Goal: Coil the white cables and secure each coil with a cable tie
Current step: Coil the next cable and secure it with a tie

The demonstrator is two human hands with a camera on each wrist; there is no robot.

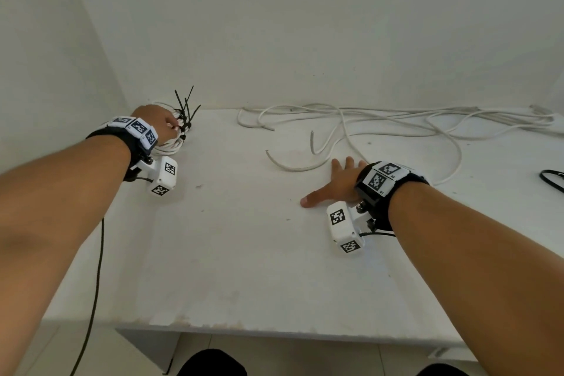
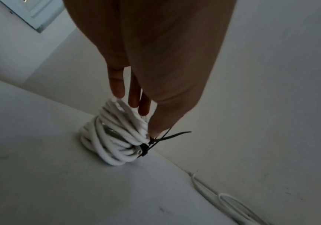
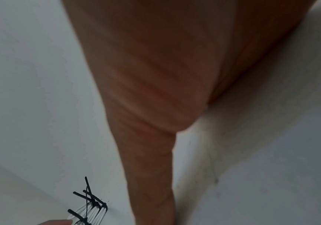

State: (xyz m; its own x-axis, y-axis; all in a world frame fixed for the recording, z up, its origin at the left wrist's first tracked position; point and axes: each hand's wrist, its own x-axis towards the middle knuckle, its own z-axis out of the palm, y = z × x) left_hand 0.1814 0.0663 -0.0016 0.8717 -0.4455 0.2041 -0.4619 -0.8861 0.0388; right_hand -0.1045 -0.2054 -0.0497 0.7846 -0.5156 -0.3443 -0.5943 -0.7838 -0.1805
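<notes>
A stack of coiled white cables (image 1: 169,146) (image 2: 113,137) lies at the table's back left corner, bound with black cable ties (image 1: 186,110) (image 2: 167,137) (image 3: 90,204) whose tails stick up. My left hand (image 1: 174,128) (image 2: 142,115) reaches down onto the stack, its straight fingers touching the top coil and the thumb tip beside a tie. Several loose white cables (image 1: 381,122) sprawl along the back of the table. One cable end (image 1: 290,166) curves just ahead of my right hand (image 1: 335,177) (image 3: 155,106), which lies flat on the table with spread fingers and holds nothing.
The white table (image 1: 244,253) stands in a corner, with walls close behind and to the left. A black looped item (image 1: 552,180) lies at the right edge. A black cord (image 1: 94,284) hangs from my left wrist past the table's front left corner.
</notes>
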